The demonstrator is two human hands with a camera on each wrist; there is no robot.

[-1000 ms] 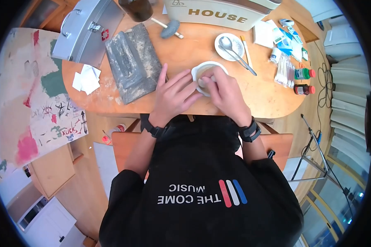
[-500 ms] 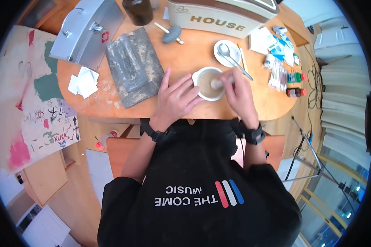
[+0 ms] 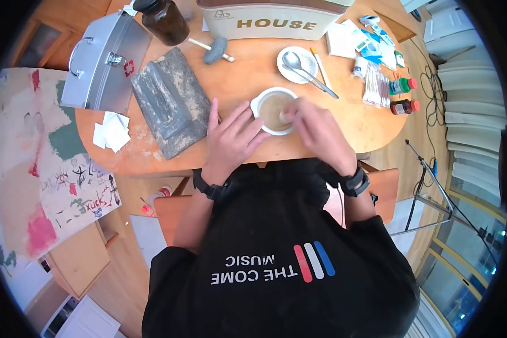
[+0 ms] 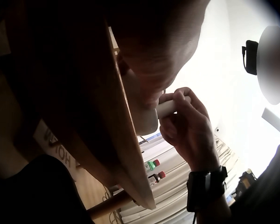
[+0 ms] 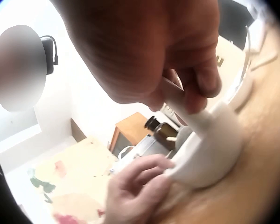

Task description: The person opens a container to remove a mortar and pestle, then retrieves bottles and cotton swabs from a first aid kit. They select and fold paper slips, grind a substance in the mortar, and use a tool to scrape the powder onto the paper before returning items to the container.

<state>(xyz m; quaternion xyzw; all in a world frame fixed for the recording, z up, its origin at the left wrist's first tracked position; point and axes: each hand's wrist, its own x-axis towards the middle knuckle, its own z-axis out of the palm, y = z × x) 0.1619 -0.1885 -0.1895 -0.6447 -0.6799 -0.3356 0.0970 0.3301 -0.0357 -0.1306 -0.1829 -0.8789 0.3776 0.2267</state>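
Note:
In the head view a white mortar with a small lip stands near the table's front edge. Light brown powder covers its inside. My right hand pinches a white pestle between thumb and fingers, its lower end down in the mortar. The left hand has its fingers spread, and the nearest fingertips touch the mortar's left side by the lip. Seen from the right wrist, those fingertips rest right at the rim.
Left of the mortar lies a dusty grey slab, with paper squares and a silver case beyond. A stone-headed mallet, brown jar and HOUSE box stand behind. A saucer with a spoon and bottles lie right.
The right hand has kept moving the pestle about inside the mortar, uncovering more powder than a second ago. My left hand stays at the mortar's side. The head view has shifted slightly.

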